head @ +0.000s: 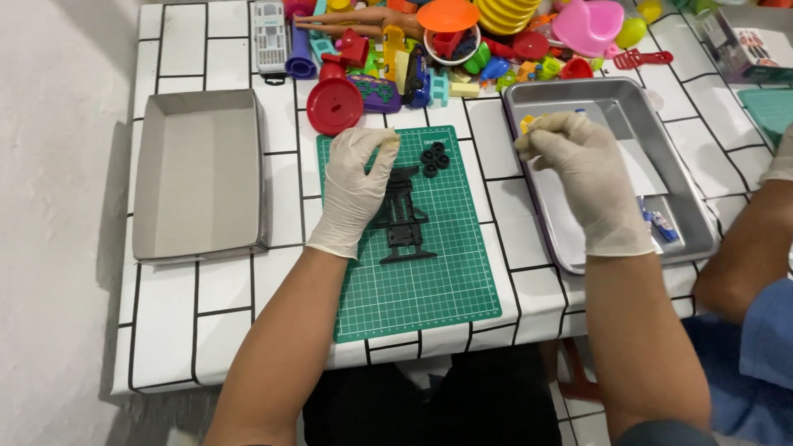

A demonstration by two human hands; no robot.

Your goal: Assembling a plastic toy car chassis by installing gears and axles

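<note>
A black toy car chassis (405, 216) lies on the green cutting mat (429, 289). My gloved left hand (353, 186) rests on the mat beside the chassis, thumb and forefinger pinched near its top left; I cannot tell if they hold anything. Several small black wheels (435, 158) sit clustered at the mat's upper right. My gloved right hand (578, 169) hovers over the metal tray (698, 223) and pinches a small yellow part (526, 124) at its left rim. A small blue piece (661, 223) lies in the tray.
An empty grey cardboard box (198, 173) stands at the left. A heap of colourful plastic toys (446, 41) fills the table's far side, with a red lid (334, 106) at its front. Another person's arm (752, 248) reaches in from the right.
</note>
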